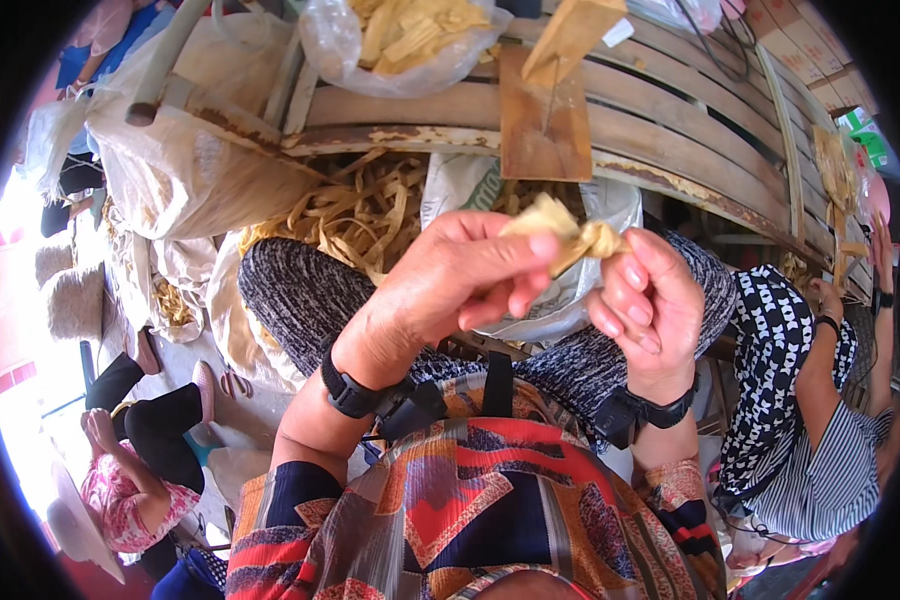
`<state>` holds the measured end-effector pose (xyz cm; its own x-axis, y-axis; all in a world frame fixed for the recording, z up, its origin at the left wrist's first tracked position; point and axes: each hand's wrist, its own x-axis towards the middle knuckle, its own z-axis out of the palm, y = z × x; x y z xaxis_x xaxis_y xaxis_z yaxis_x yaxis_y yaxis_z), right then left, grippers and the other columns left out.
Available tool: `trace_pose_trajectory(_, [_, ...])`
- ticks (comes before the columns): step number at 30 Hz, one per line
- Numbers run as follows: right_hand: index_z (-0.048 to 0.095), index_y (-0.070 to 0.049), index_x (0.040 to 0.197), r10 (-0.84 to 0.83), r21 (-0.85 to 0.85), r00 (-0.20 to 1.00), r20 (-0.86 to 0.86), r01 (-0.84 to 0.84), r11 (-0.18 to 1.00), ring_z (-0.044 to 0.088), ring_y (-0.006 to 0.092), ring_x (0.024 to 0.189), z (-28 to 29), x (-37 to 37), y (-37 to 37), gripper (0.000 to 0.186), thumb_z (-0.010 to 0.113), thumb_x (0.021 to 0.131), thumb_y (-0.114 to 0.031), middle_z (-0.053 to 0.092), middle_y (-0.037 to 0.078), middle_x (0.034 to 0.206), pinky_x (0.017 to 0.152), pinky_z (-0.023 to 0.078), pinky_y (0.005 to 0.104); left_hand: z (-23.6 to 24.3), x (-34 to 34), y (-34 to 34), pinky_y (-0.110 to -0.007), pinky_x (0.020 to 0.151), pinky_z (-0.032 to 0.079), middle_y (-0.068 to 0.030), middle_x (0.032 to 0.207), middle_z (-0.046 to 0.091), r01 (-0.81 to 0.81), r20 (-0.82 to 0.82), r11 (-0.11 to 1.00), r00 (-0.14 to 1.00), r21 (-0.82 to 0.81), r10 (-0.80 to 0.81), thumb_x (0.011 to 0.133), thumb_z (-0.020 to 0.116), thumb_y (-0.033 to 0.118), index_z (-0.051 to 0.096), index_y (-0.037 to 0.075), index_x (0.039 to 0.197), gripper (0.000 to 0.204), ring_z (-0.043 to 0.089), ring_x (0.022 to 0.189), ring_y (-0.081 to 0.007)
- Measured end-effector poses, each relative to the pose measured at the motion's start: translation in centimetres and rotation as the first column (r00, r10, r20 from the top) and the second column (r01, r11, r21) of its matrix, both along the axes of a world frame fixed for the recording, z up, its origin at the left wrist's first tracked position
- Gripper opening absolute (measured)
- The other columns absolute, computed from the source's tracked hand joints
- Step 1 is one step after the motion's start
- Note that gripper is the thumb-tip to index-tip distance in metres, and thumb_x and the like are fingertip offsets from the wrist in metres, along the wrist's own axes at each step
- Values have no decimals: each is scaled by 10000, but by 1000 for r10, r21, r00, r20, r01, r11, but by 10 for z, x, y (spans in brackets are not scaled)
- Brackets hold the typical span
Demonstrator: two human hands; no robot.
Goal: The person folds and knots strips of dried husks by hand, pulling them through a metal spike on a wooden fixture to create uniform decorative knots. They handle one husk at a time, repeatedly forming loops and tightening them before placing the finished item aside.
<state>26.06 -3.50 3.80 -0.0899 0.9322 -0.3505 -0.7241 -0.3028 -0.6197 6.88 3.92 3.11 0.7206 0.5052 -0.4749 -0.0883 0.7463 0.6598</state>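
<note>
Fingers (542, 246) of a worker's left hand (450, 270) clamp on a folded, pale yellow strip (552, 215), while the thumb and forefinger of the right hand (655, 295) pinch its knotted end. The strip is held up between the two hands, above the seated person's lap and just short of the slatted wooden worktop (400, 105) with its rusted metal edge. Both wrists carry black bands.

On the worktop, a wooden board (545, 140) juts over the near edge with an upright wooden block (575, 40) on it, to the right of a clear plastic bag (325, 50) filled with flat yellow pieces (410, 35). Loose tan strips (370, 205) lie heaped below, beside a white sack (445, 190). At left, a large pale sack (185, 165) bulges near a seated person in a pink-patterned top (165, 500); at right sits another in a striped top (820, 470).
</note>
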Motion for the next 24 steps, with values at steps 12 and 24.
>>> trace_pose_trajectory(12, [446, -79, 649, 69, -112, 995, -67, -76, 991, 325, 74, 359, -11, 0, 11, 329, 461, 944, -222, 413, -5, 492, 442, 378, 258, -5, 4, 7, -176, 344, 218, -1, 561, 522, -50, 66, 990, 996, -129, 59, 779, 696, 141, 650, 2, 795, 147, 366, 386, -34])
trace_pose_trajectory(24, [596, 0, 957, -178, 106, 583, 793, 156, 982, 562, 110, 642, -35, 10, 13, 368, 389, 989, -303, 606, 67, 848, 756, 470, 258, -23, -16, 25, -160, 412, 261, 44, 619, 539, 28, -178, 995, 984, 94, -11, 806, 700, 241, 660, 34, 848, 215, 419, 498, -13])
